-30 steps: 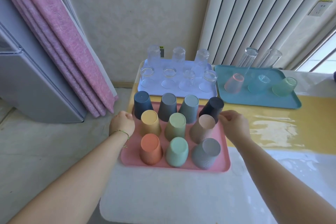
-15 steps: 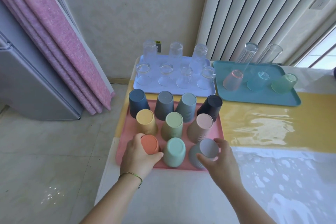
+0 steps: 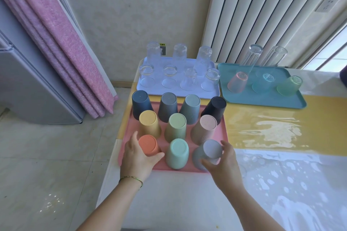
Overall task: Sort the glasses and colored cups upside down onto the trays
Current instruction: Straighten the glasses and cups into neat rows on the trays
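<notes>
The left hand (image 3: 138, 157) is wrapped round an upside-down orange cup (image 3: 148, 144), thumb on one side and fingers on the other. This cup stands at the near left corner of the pink tray (image 3: 130, 128). The right hand (image 3: 224, 165) holds a pale grey cup (image 3: 210, 151) at the tray's near right corner, thumb in front and fingers curled behind; the cup is bottom up and leans a little. A thin bracelet (image 3: 131, 179) circles the left wrist.

Between the two held cups, in the tray's near row, stands a mint cup (image 3: 177, 153), upside down. The tray's middle row has a yellow cup (image 3: 149, 124), an olive cup (image 3: 176, 124) and a beige cup (image 3: 204, 127). The far row has a dark blue cup (image 3: 141, 103), a grey cup (image 3: 168, 106), a grey-green cup (image 3: 190, 108) and a black cup (image 3: 215, 108). All are bottom up.

Just beyond the pink tray lies a pale lilac tray (image 3: 159, 92) carrying seven clear glasses, upside down. Beyond the pink tray and to its right lies a teal tray (image 3: 262, 101) with a pink-tinted glass (image 3: 237, 82), a blue-tinted glass (image 3: 263, 84) and a green-tinted glass (image 3: 289, 86) upside down, and two tall clear glasses behind them. All trays sit on a table (image 3: 262, 127) with a glossy yellow and white cover.
</notes>
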